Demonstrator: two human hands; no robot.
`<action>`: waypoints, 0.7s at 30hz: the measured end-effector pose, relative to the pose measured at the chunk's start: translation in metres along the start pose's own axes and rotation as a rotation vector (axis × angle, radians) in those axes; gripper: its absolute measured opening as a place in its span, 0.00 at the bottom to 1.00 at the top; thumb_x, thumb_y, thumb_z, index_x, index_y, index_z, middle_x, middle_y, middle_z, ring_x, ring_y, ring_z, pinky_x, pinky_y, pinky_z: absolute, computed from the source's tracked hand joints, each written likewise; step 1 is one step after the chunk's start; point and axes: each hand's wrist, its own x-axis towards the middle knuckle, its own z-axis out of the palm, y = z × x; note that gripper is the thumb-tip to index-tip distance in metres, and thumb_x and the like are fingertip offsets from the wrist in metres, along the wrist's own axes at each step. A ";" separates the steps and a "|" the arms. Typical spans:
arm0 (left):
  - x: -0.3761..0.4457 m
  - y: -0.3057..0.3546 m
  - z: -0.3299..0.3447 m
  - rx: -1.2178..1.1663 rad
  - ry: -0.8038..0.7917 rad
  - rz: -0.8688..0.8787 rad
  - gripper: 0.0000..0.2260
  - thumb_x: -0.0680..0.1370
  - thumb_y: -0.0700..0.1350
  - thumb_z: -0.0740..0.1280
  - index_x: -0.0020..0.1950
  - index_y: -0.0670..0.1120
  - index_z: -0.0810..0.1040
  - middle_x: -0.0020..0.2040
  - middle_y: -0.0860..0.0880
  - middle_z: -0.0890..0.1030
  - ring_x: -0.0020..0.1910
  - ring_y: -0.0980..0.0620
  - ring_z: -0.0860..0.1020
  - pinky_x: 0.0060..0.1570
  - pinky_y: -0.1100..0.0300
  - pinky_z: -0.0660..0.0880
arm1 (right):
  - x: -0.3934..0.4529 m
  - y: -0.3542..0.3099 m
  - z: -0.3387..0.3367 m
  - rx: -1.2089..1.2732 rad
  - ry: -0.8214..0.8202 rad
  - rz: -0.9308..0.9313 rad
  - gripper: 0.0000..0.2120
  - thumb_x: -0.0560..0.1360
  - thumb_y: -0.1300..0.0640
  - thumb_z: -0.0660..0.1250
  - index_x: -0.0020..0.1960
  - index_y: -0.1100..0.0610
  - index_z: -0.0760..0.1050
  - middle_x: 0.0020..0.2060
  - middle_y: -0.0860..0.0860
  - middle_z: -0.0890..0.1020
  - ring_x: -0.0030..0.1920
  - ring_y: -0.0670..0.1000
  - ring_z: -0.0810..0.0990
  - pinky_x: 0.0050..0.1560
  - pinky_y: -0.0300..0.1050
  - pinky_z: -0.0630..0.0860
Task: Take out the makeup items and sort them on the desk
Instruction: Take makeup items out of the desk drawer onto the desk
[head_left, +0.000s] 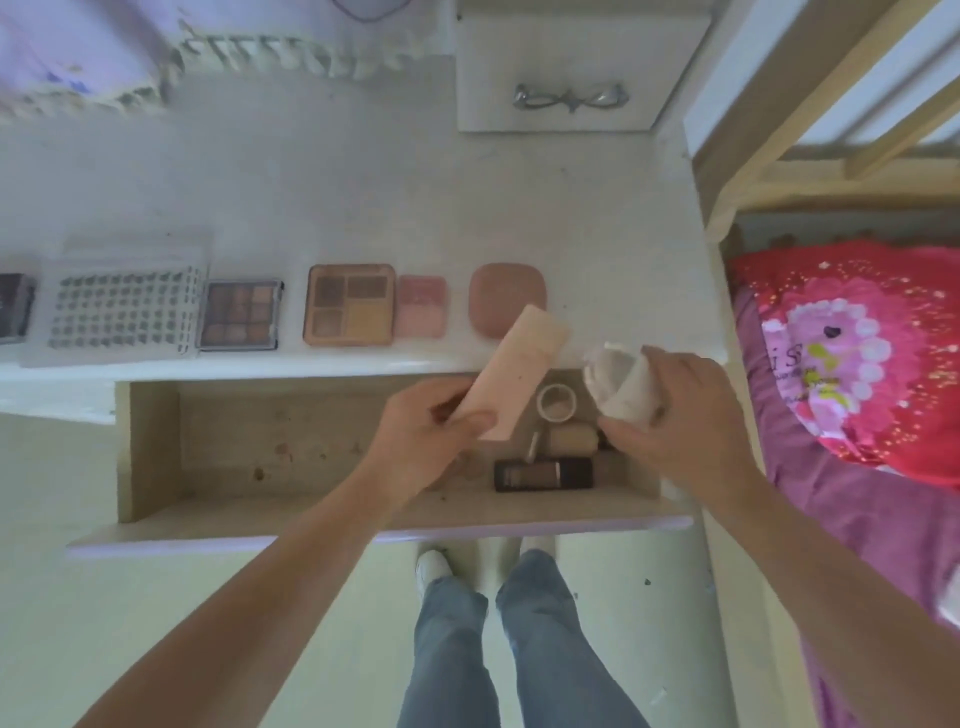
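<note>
Jeans and white shoes (434, 564) lowest in view, standing at open drawer (156, 447) under desk (363, 197). Left hand (421, 441) over drawer, thumb and fingers clamped on lower end of pale peach tube (519, 369), flat and matte, crimped end angled up toward desk edge; likely lifted clear for carrying to the row. Right hand (680, 415) closed around whitish translucent container (621, 379), raised over drawer's right end; shape blurred, cannot tell exact kind. Sorted along desk front, flat items grouped together: clear grid organizer (122, 312), dark-framed eyeshadow palette (240, 314), tan palette (349, 304), small pink compact (421, 306), rounded rose compact (506, 293). Remaining in drawer: tape roll (556, 402), beige cylinder (571, 440), dark bottle (543, 474) lying on side. Task judged well along, drawer's left side bare.
</note>
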 end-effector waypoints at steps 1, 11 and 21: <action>0.008 0.016 0.010 -0.002 0.043 0.034 0.10 0.73 0.41 0.69 0.53 0.48 0.79 0.39 0.55 0.77 0.37 0.58 0.76 0.39 0.71 0.72 | 0.008 0.004 -0.010 -0.005 -0.008 0.084 0.28 0.63 0.42 0.67 0.50 0.65 0.75 0.39 0.60 0.80 0.39 0.59 0.78 0.38 0.44 0.69; 0.069 0.081 0.098 -0.056 0.290 -0.003 0.09 0.77 0.42 0.64 0.56 0.43 0.72 0.46 0.46 0.78 0.47 0.45 0.79 0.51 0.51 0.77 | 0.085 0.050 -0.021 0.053 -0.105 0.457 0.31 0.69 0.41 0.66 0.62 0.62 0.67 0.57 0.58 0.74 0.56 0.58 0.74 0.48 0.45 0.69; 0.074 0.076 0.113 0.267 0.299 -0.047 0.14 0.77 0.51 0.63 0.56 0.41 0.71 0.46 0.46 0.78 0.48 0.45 0.78 0.47 0.56 0.73 | 0.097 0.059 -0.005 0.111 -0.065 0.434 0.33 0.72 0.39 0.63 0.64 0.65 0.64 0.59 0.60 0.71 0.58 0.59 0.73 0.51 0.47 0.70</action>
